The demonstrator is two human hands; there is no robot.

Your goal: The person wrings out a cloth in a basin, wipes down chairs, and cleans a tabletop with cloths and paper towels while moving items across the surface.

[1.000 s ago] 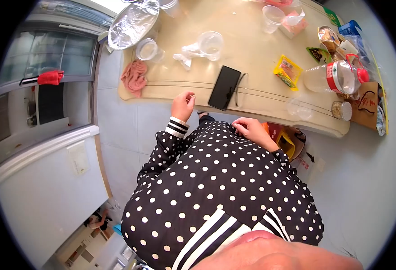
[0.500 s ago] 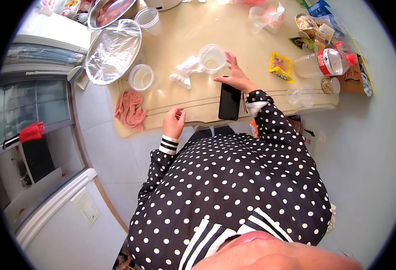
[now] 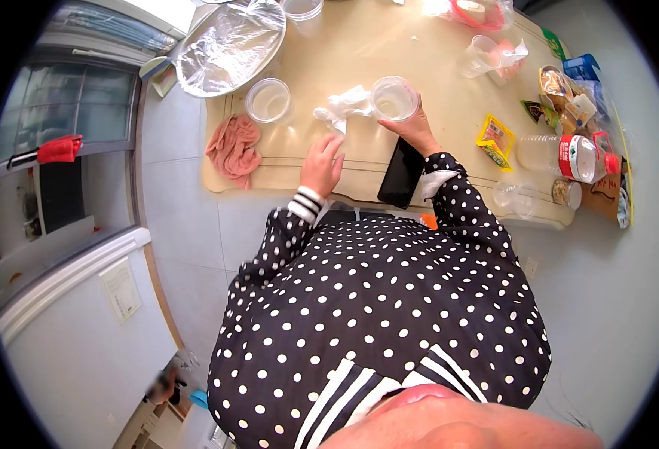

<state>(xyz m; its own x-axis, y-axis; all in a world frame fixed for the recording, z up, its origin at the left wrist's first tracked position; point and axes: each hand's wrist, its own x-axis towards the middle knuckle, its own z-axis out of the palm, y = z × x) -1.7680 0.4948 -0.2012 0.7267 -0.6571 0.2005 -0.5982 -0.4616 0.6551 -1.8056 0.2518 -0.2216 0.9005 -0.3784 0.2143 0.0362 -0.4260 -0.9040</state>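
My right hand (image 3: 417,132) is wrapped round the side of a clear plastic cup (image 3: 394,99) near the middle of the table. Just left of the cup lies a crumpled white tissue (image 3: 342,106). My left hand (image 3: 322,166) is over the table's front edge, a little below the tissue, fingers apart and holding nothing. A black phone (image 3: 401,173) lies below my right hand, which covers its upper end. Another clear cup (image 3: 268,101) is further left, above a pink cloth (image 3: 233,150).
A foil-covered dish (image 3: 230,46) is at the table's back left. On the right are a yellow packet (image 3: 495,142), a large bottle with a red cap (image 3: 561,156), a small jar (image 3: 566,193) and a clear plastic container (image 3: 516,198) near the edge.
My right hand has reached up from my lap, past the phone, and taken hold of the cup. My left hand has moved forward and right towards the tissue, its fingers opening.
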